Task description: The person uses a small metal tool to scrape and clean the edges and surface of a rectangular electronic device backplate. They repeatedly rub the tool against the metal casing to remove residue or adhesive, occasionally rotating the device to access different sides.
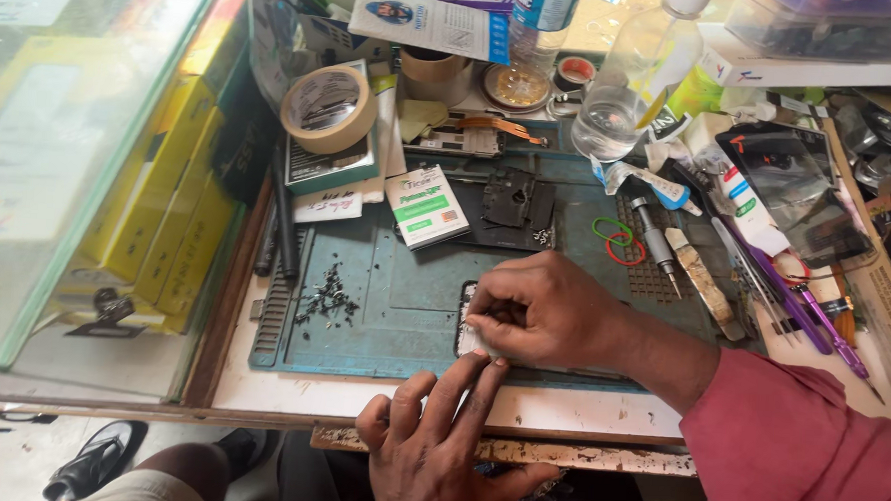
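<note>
The right hand [538, 310] and left hand [437, 436] mostly hide the phone [466, 317].

Cluttered workbench [579, 412] under teal mat [404, 289]

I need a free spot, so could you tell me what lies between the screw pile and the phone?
In the head view, only bare blue mat lies between the screw pile and the phone.

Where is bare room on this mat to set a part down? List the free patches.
Free: the blue mat between the screw pile and the right hand, below the green-and-white packet. Also its lower left corner. Crowded: the right side with screwdriver and tweezers, and the back by the tape roll.
</note>
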